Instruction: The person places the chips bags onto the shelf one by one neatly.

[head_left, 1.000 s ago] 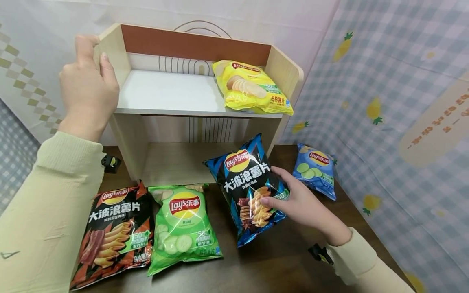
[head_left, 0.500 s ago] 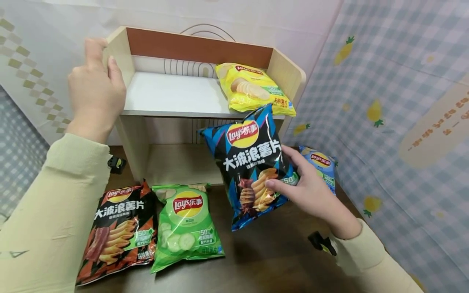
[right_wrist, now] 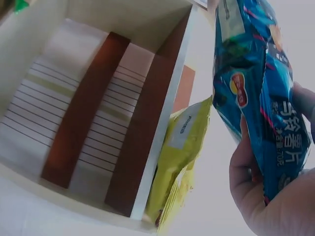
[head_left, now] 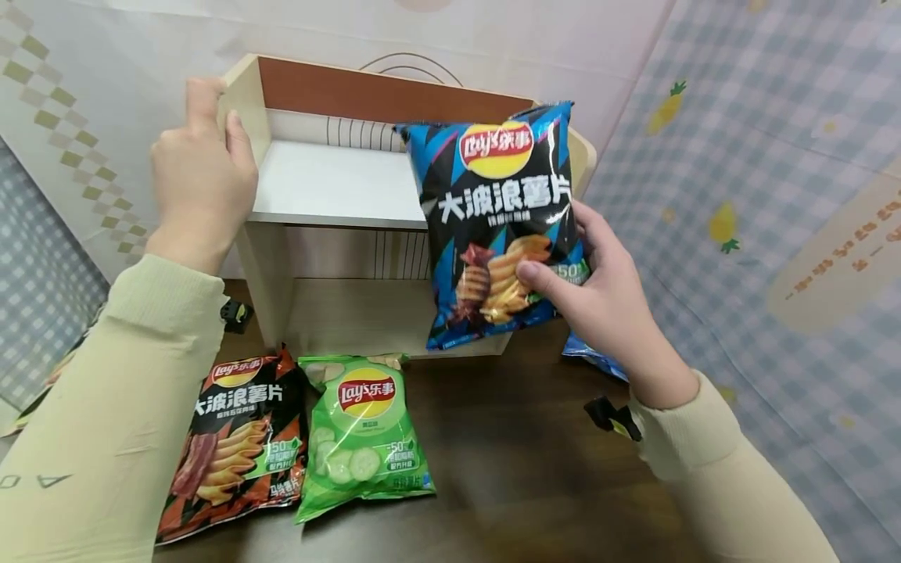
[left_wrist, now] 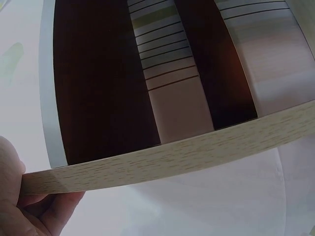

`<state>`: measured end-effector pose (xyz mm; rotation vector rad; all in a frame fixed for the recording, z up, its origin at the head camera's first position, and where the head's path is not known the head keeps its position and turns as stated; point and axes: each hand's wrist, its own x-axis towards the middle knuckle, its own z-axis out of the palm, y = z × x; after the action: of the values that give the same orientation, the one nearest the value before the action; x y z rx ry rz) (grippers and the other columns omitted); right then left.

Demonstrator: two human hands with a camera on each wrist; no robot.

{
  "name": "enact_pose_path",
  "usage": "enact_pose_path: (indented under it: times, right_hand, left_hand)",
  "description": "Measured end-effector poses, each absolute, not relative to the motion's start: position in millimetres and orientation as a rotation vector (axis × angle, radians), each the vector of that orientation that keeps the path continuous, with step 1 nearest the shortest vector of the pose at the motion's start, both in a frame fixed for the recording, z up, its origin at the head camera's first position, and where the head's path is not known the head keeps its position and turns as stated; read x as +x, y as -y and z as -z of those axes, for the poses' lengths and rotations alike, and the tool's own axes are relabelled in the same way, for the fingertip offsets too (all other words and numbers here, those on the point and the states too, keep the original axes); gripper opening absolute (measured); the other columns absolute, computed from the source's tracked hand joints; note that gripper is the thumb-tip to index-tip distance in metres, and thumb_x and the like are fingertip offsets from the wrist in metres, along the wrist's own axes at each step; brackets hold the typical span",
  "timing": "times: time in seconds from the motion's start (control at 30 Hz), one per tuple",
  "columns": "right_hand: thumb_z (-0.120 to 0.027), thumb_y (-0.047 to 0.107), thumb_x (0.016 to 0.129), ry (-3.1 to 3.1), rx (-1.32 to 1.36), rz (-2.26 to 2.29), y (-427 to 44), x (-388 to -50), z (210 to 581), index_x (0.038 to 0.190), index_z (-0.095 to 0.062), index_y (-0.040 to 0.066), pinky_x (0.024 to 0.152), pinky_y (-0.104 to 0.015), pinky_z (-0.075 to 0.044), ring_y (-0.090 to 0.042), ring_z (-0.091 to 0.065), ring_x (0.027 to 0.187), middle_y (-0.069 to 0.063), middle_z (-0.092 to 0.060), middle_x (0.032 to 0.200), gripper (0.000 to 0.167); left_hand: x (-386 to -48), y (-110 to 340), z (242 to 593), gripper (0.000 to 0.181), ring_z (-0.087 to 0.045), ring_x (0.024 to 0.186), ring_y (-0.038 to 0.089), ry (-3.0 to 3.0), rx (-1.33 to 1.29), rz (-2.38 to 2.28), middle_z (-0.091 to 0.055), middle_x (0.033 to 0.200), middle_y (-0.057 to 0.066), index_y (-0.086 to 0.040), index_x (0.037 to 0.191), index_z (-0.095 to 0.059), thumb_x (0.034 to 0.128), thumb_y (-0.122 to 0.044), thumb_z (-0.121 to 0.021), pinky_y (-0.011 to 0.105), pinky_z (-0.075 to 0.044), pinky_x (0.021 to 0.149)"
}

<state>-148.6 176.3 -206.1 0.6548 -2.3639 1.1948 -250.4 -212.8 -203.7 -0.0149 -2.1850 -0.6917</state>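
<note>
My right hand (head_left: 612, 293) grips a black-and-blue bag of Lay's chips (head_left: 486, 227) by its right edge, thumb on the front. The bag hangs in the air before the shelf's upper right, tilted slightly. At the upper left, my left hand (head_left: 204, 168) holds the side panel of a small two-level wooden shelf (head_left: 338, 184); in the left wrist view, its fingers wrap the wooden edge (left_wrist: 108, 174). A yellow chip bag (right_wrist: 174, 157) rests on the shelf's upper level, seen in the right wrist view and hidden behind the held bag in the head view.
A red-and-black chip bag (head_left: 239, 446) and a green chip bag (head_left: 366, 438) lie side by side on the dark table (head_left: 521, 469) before the shelf. Part of a blue chip bag (head_left: 594, 358) shows right of it. Patterned cloth walls (head_left: 746, 234) stand behind and to the right.
The black-and-blue chip bag has risen in my right hand from low in front of the shelf to its upper level, now covering the yellow bag. My left hand keeps its hold on the shelf.
</note>
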Motion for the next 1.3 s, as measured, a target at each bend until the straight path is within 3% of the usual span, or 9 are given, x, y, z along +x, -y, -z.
enact_pose_path:
  times: [0.3, 0.5, 0.77, 1.0, 1.13, 1.3]
  right_hand:
    - [-0.070, 0.031, 0.089, 2.334, 0.576, -1.269, -134.9, -172.0, 153.0, 0.144, -0.041, 0.015, 0.084, -0.031, -0.050, -0.019, -0.059, 0.102, -0.009, -0.056, 0.124, 0.065]
    - [-0.070, 0.041, 0.087, 2.403, 0.589, -1.183, -125.3, -210.5, 141.6, 0.145, -0.037, 0.018, 0.089, -0.032, -0.048, -0.014, -0.057, 0.106, -0.005, -0.056, 0.124, 0.071]
    - [-0.065, 0.056, 0.084, 2.552, 0.426, -0.926, -119.7, -231.6, 152.4, 0.152, -0.023, 0.026, 0.099, -0.030, -0.039, -0.009, -0.044, 0.121, 0.000, -0.044, 0.140, 0.086]
    - [-0.055, 0.050, 0.093, 2.661, 0.351, -0.690, -102.9, -233.0, 148.5, 0.155, -0.015, 0.034, 0.093, -0.032, -0.044, -0.021, -0.047, 0.113, -0.007, -0.020, 0.145, 0.075]
    - [-0.050, 0.043, 0.097, 2.677, 0.413, -0.538, -99.6, -229.9, 152.6, 0.154, -0.024, 0.030, 0.093, -0.035, -0.045, -0.027, -0.051, 0.114, -0.010, -0.013, 0.151, 0.064]
    - [-0.049, 0.046, 0.097, 2.624, 0.479, -0.321, -97.3, -221.6, 161.8, 0.147, -0.042, 0.016, 0.109, -0.039, -0.030, -0.025, -0.029, 0.138, -0.010, -0.016, 0.157, 0.059]
  left_hand:
    - [-247.8, 212.9, 202.0, 0.041, -0.052, 0.072, 0.055, 2.167, -0.030, 0.686, -0.056, 0.081, 0.036, -0.013, 0.135, -0.039, 0.1024, -0.036, -0.029, 0.059, -0.037, 0.059]
    - [-247.4, 208.1, 201.7, 0.041, -0.050, 0.067, 0.052, 2.165, -0.021, 0.673, -0.051, 0.071, 0.029, -0.013, 0.136, -0.039, 0.1025, -0.035, -0.030, 0.056, -0.034, 0.057]
    - [-247.8, 201.5, 200.3, 0.042, -0.052, 0.067, 0.049, 2.195, -0.019, 0.686, -0.056, 0.078, 0.030, -0.015, 0.137, -0.037, 0.1029, -0.037, -0.028, 0.053, -0.036, 0.057]
    - [-248.3, 199.8, 198.5, 0.042, -0.054, 0.072, 0.050, 2.222, 0.000, 0.707, -0.058, 0.085, 0.033, -0.016, 0.138, -0.035, 0.1026, -0.037, -0.026, 0.055, -0.038, 0.060]
    - [-249.2, 198.0, 199.7, 0.042, -0.054, 0.073, 0.051, 2.231, 0.006, 0.711, -0.058, 0.087, 0.034, -0.017, 0.138, -0.035, 0.1026, -0.038, -0.027, 0.056, -0.039, 0.061]
    - [-249.9, 196.7, 199.8, 0.042, -0.055, 0.073, 0.051, 2.216, -0.008, 0.706, -0.060, 0.088, 0.034, -0.017, 0.139, -0.036, 0.1030, -0.038, -0.027, 0.057, -0.041, 0.064]
